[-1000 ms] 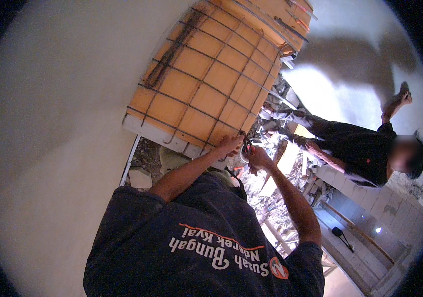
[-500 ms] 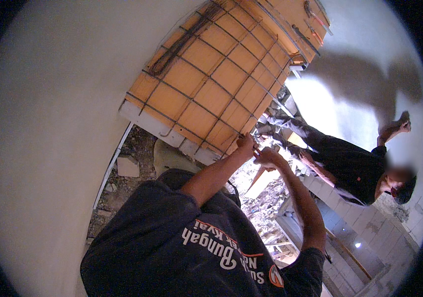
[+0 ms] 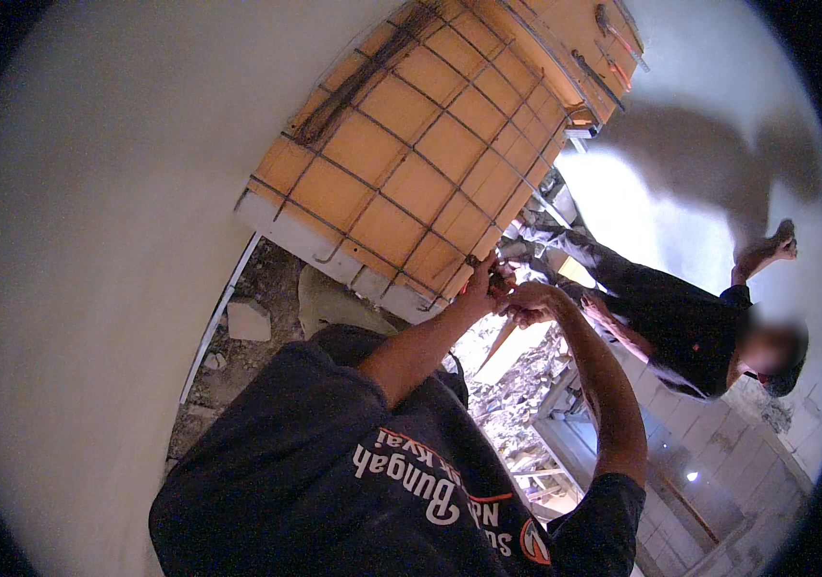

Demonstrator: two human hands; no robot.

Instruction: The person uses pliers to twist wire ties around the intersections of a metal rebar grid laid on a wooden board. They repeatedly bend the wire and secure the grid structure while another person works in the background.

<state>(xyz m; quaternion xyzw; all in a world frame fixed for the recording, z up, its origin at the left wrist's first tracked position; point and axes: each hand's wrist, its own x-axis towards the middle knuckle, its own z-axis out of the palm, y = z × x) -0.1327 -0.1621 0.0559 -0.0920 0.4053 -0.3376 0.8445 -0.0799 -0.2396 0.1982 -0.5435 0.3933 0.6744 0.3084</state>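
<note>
My left hand (image 3: 475,291) is closed at the near right corner of a grid of dark steel bars (image 3: 415,146), by the edge of an orange board (image 3: 353,144). Close against it on the right is my right hand (image 3: 532,303), its wrist bent and its fingers curled. A small dark and reddish thing shows between the two hands, too small to make out. Most of my fingers are hidden behind the hands. The bar ends stick out over the board's pale near edge (image 3: 295,235), one of them bent into a hook.
Several hand tools (image 3: 595,77) lie on a raised orange board at the upper right. A bundle of thin dark rods (image 3: 363,77) rests on the grid's left side. Another person (image 3: 670,317) in dark clothes is at the right, an arm against the wall. Rubble (image 3: 517,394) lies below.
My hands have shifted slightly at the grid's corner, the right one turning with its elbow moving outward. A reddish bit now shows between them. The grid stays in place.
</note>
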